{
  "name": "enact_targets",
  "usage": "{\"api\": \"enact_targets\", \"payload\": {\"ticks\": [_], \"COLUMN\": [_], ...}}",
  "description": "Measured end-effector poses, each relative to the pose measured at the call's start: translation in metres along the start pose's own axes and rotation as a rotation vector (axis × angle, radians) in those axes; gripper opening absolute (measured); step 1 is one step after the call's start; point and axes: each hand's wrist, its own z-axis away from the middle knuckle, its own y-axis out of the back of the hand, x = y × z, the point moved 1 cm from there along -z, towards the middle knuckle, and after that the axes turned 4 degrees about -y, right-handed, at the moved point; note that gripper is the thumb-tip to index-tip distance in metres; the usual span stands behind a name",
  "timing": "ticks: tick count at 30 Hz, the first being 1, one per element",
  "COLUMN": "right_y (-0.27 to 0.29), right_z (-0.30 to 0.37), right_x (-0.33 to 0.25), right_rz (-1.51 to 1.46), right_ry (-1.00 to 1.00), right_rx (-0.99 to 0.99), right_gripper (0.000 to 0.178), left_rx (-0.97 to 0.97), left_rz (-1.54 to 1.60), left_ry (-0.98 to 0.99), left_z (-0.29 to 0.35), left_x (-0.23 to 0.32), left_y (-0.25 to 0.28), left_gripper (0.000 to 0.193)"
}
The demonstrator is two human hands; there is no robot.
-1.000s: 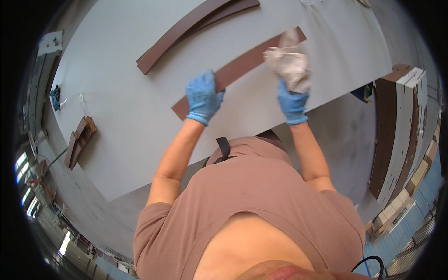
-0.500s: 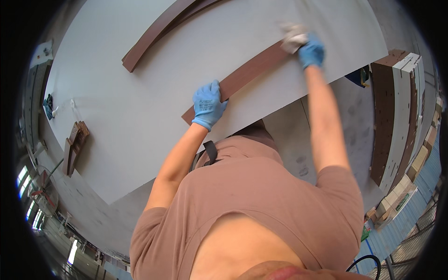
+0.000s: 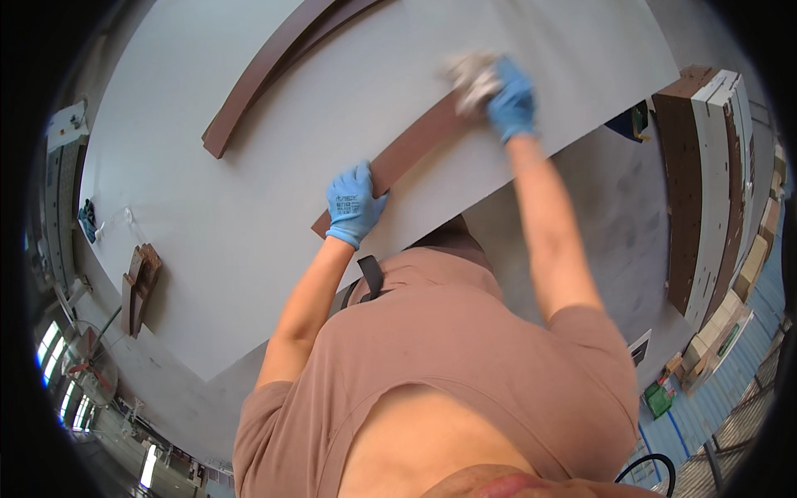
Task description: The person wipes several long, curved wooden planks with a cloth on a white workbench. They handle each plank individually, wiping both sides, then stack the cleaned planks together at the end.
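Observation:
A brown wooden strip [image 3: 419,143] lies slantwise on the pale grey tabletop [image 3: 266,199]. My left hand [image 3: 354,204], in a blue glove, grips it close to its lower left end, fingers wrapped over the edge. My blue-gloved right hand [image 3: 510,101] holds a whitish cloth [image 3: 473,81], smeared by motion, against the strip's far right part. The cloth and hand cover that end of the strip.
More brown curved strips [image 3: 257,75] lie at the far side of the table. Short brown pieces [image 3: 141,282] sit at its left edge, near a dark bundle [image 3: 87,218]. Brown and white boards [image 3: 701,199] are stacked on the right, beyond the table edge.
My right hand has drawn the cloth along the strip toward the left. My left hand keeps its grip on the strip; the whole view has shifted slightly.

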Motion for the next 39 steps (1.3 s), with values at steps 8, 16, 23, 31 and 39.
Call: {"api": "enact_targets", "payload": {"ticks": [8,16,23,31,39], "right_y": [0.077,-0.006,-0.182,-0.183,-0.139], "right_z": [-0.063,-0.075,0.074,0.271,-0.091], "right_x": [0.132,0.15,-0.187,-0.269,-0.029], "right_rz": [0.171,0.448,0.401,-0.618,-0.228], "right_ry": [-0.529,-0.34,0.35,0.367,-0.311], "right_rx": [0.233,0.329,-0.385,-1.36,-0.027], "right_gripper": [0.036,0.055,0.025,0.035,0.012], "left_rx": [-0.699,-0.463,0.342,0.392,0.292], "left_rz": [1.511,1.904,1.896,1.997,2.148], "left_ry": [0.61,0.675,0.39,0.485,0.584], "left_z": [-0.002,0.011,0.052,0.111,0.159], "left_x": [0.006,-0.011,-0.039,-0.062,-0.078], "left_y": [0.079,0.16,0.228,0.215,0.166], "left_gripper": [0.058,0.07,0.071,0.071,0.093]}}
